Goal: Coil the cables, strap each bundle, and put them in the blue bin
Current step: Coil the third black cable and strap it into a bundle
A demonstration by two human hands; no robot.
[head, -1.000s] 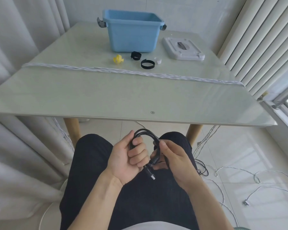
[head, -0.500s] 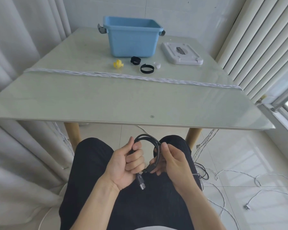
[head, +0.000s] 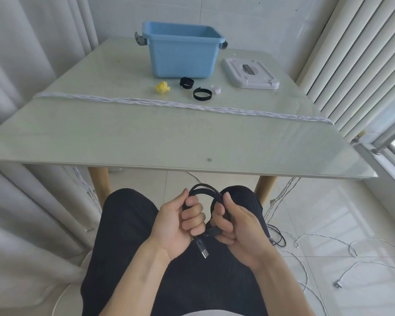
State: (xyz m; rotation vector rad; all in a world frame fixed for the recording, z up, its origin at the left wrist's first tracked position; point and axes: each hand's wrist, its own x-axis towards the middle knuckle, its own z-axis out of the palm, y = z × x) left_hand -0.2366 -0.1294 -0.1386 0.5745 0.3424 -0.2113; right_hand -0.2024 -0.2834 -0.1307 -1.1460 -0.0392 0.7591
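Over my lap I hold a black cable point(head: 204, 190) wound into a small coil. My left hand point(head: 180, 221) grips its left side and my right hand point(head: 234, 224) grips its right side. A USB plug point(head: 203, 249) hangs down between the two hands. The blue bin point(head: 181, 57) stands open at the far side of the glass table point(head: 146, 137). In front of it lie a yellow strap point(head: 162, 87), two black straps point(head: 186, 82) point(head: 202, 94) and a white strap point(head: 216, 89). A long white twisted cable point(head: 187, 105) stretches across the table.
The bin's white lid point(head: 250, 73) lies right of the bin. Loose white cables point(head: 328, 242) and a black one point(head: 278, 236) trail over the tiled floor on the right. Curtains hang on the left, vertical blinds and a window on the right.
The hands have drawn closer together on the coil and both now close fully around it. The USB plug has swung down to hang between them.
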